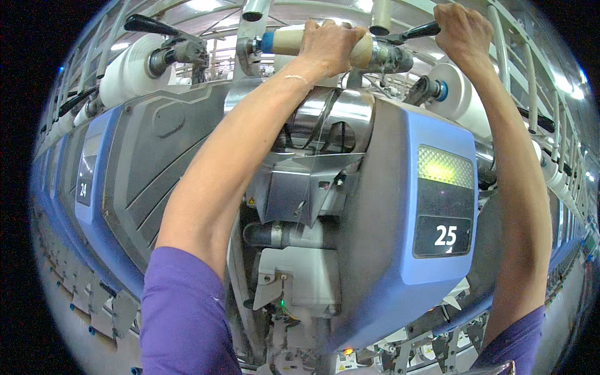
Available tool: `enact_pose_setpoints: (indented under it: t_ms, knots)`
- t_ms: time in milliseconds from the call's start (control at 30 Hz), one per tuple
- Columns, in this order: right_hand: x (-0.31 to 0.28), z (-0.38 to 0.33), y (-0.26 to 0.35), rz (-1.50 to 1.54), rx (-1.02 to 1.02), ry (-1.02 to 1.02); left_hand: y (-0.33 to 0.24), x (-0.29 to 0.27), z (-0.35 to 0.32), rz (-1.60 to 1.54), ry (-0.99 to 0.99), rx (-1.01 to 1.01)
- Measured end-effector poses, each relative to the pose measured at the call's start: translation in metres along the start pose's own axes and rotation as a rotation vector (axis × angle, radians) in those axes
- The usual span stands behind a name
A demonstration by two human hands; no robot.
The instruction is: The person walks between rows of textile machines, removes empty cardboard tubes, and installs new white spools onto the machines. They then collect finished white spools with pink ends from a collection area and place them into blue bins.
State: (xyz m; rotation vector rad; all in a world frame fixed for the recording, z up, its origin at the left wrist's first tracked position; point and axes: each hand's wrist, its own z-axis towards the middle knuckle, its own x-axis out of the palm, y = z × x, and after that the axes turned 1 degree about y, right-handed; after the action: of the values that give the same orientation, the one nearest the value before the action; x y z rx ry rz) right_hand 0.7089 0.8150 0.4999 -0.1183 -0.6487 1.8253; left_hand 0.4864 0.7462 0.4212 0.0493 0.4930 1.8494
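Observation:
Up at the top of the machine, my left hand (331, 47) is wrapped around a tan paper cone (286, 42) with a blue end. The cone lies sideways between two holders of the cradle, above a shiny grooved metal drum (353, 115). My fingers cover the middle of the cone. To the right, my right hand (464, 31) is closed around the end of a black lever handle (422, 31), which runs down to the cone's right-hand holder (397, 59). Both arms are raised, in purple sleeves.
White yarn packages (134, 72) sit on the neighbouring unit at left, with another package (459, 94) at right. A blue-edged housing (437, 269) with a lit yellow-green panel (445, 167) juts out between my arms. Metal rails (531, 69) run overhead.

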Motion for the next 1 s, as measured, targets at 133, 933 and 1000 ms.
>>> enact_pose_setpoints:
  t_ms: [133,933,1000]
  knots:
    - [0.012,0.006,0.008,-0.002,-0.001,-0.124,0.001,-0.004,-0.001,0.008,0.086,-0.055]
    - [-0.148,-0.045,0.085,0.386,0.185,0.633,-0.224,-0.186,-0.373,-0.927,-0.021,-0.214]
    - [-0.205,-0.097,0.108,0.634,0.285,0.508,-0.239,-0.189,-0.395,-0.838,0.009,-0.208]
